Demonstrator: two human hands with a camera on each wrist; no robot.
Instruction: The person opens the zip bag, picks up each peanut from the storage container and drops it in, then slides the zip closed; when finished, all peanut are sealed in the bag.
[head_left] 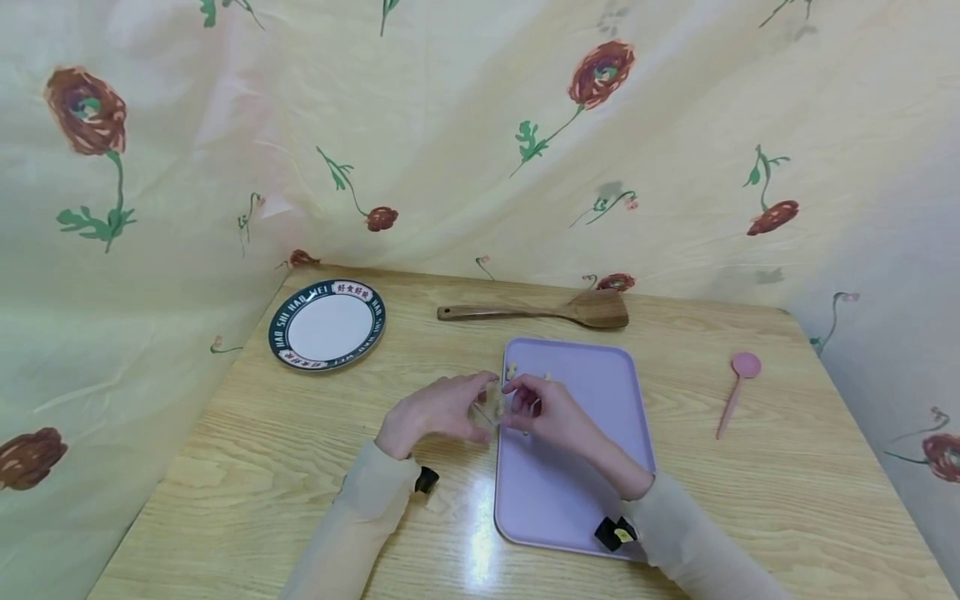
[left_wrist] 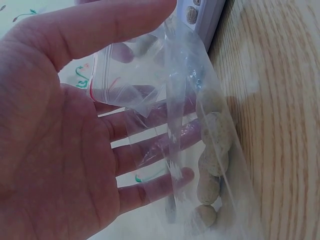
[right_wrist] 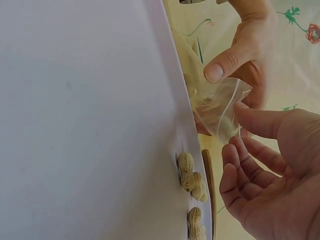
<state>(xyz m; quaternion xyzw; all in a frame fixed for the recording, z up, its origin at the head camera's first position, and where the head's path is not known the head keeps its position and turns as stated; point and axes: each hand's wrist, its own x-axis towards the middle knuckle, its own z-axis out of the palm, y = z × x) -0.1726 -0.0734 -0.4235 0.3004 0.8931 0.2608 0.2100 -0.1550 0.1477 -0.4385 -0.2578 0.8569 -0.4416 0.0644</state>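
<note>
A clear zip-lock bag (head_left: 489, 407) hangs at the left edge of the lilac tray (head_left: 547, 508). My left hand (head_left: 441, 408) holds it, thumb on one side and fingers spread behind the plastic. Inside the bag, several unshelled peanuts (left_wrist: 214, 142) lie in a row along one side. At the bag's mouth is my right hand (right_wrist: 277, 170), its thumb and fingertips pinching the plastic edge, with the other fingers curled. More peanuts (right_wrist: 186, 172) rest in the tray along its rim, below the right hand in the right wrist view.
A round plate (head_left: 330, 325) with a dark lettered rim lies at the back left. Behind the tray is a wooden spatula (head_left: 592, 308), and a pink spoon (head_left: 745, 367) lies to the right. Flowered cloth (head_left: 450, 150) hangs behind the wooden table (head_left: 247, 467).
</note>
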